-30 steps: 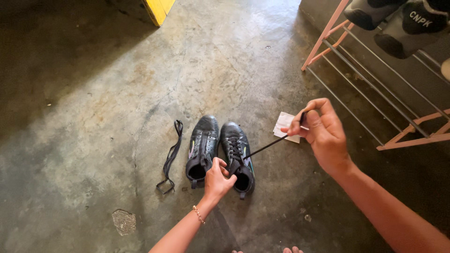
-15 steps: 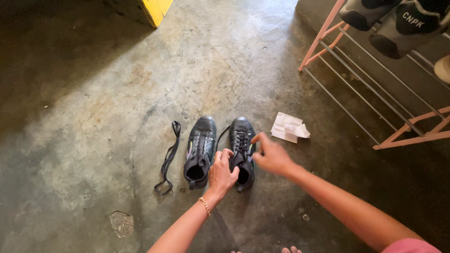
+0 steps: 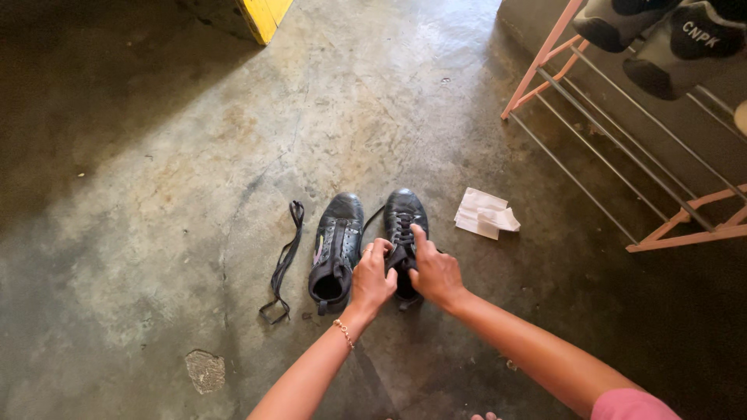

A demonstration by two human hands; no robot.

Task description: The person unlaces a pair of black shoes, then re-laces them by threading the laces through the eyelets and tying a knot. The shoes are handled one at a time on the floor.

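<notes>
Black leather, two high shoes side by side on the concrete floor (image 3: 194, 155). Both hands are on the right shoe (image 3: 405, 214), which lies under and just beyond them, toe pointing away. The left hand (image 3: 372, 280) is curled on the shoe's tongue near the opening, fingers pinched; exactly what they pinch cannot be told. The right hand (image 3: 436, 272) touches the left, its fingers closed on the shoe's laces (image 3: 402, 233), index finger stretched forward along them. The left shoe (image 3: 336, 249) stands unlaced just left of the left hand. A loose lace (image 3: 284, 260) lies further left. White folded paper (image 3: 484, 212) lies beyond the right hand, to its right, near a pink rack (image 3: 669, 233)
</notes>
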